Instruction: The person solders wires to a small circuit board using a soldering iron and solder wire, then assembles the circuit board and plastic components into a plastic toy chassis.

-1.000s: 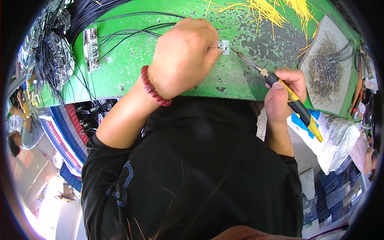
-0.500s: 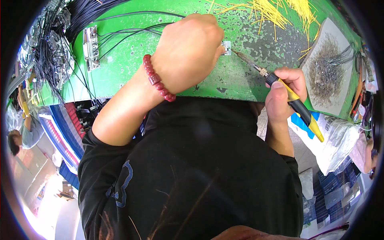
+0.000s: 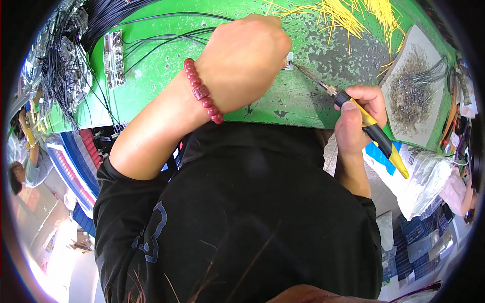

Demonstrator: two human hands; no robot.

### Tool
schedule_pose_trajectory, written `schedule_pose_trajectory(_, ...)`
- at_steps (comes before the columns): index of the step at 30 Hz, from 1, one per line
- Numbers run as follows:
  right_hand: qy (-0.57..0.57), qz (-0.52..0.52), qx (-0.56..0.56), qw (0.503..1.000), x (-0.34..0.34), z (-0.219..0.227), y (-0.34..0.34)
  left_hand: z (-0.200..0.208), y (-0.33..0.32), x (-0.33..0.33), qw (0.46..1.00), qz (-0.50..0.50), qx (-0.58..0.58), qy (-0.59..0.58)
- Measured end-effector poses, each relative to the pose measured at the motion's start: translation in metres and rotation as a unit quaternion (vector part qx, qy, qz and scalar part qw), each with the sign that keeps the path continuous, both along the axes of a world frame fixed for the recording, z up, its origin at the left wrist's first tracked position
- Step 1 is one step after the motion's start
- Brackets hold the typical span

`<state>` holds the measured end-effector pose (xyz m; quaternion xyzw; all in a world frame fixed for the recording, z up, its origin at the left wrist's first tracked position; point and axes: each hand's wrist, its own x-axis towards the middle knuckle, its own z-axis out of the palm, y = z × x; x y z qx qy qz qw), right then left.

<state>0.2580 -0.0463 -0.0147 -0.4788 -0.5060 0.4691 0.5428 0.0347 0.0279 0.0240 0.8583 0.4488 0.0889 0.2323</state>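
Observation:
My right hand [image 3: 359, 118] grips a yellow-and-black soldering iron [image 3: 373, 129] like a pen. The iron's metal tip points up and left, and its end meets or nearly meets a small pale metal piece [image 3: 289, 61] on the bench. My left hand [image 3: 246, 63], with a red bead bracelet [image 3: 200, 92] at the wrist, is closed beside that piece. Its fingertips are hidden beneath the hand, so what they pinch does not show. Black wires [image 3: 169, 39] run from the left to under this hand.
On the green worn bench [image 3: 161, 76] lie a row of clear-and-metal parts [image 3: 114, 59] and a heap of black wires with parts [image 3: 63, 60] at left. Yellow wires [image 3: 341, 17] lie at the back right. A grey board [image 3: 415, 91] holds dark residue. Plastic bags [image 3: 417, 182] hang below right.
My left hand has shifted slightly to the right, its forearm with it. The small metal piece sits a touch further right. The soldering iron has hardly moved.

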Motion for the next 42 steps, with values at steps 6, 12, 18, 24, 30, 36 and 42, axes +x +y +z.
schedule_pose_trajectory(6,0.009,0.0,-0.011,1.0,-0.004,0.003,0.0,-0.001,-0.001,0.001,1.0,0.007,0.0,0.008)
schedule_pose_trajectory(12,-0.005,0.004,-0.025,1.0,-0.004,0.004,0.0,-0.001,-0.001,0.001,1.0,0.009,-0.003,0.015)
schedule_pose_trajectory(18,-0.034,-0.028,0.027,0.999,-0.003,0.0,0.0,-0.002,-0.001,0.0,1.0,0.017,0.0,0.0)
schedule_pose_trajectory(24,0.002,-0.028,0.052,0.998,0.0,-0.004,0.002,-0.001,0.0,0.001,1.0,0.016,-0.006,0.007)
schedule_pose_trajectory(30,-0.015,-0.062,-0.002,0.998,-0.004,0.002,-0.004,-0.006,-0.003,0.001,0.999,0.036,0.009,-0.019)
schedule_pose_trajectory(36,-0.011,0.01,0.065,0.998,-0.001,0.014,0.008,0.0,0.001,0.003,0.998,0.035,-0.02,-0.037)
schedule_pose_trajectory(42,-0.027,0.002,0.079,0.997,0.008,0.004,0.016,0.013,0.003,0.003,0.996,0.011,-0.025,-0.087)
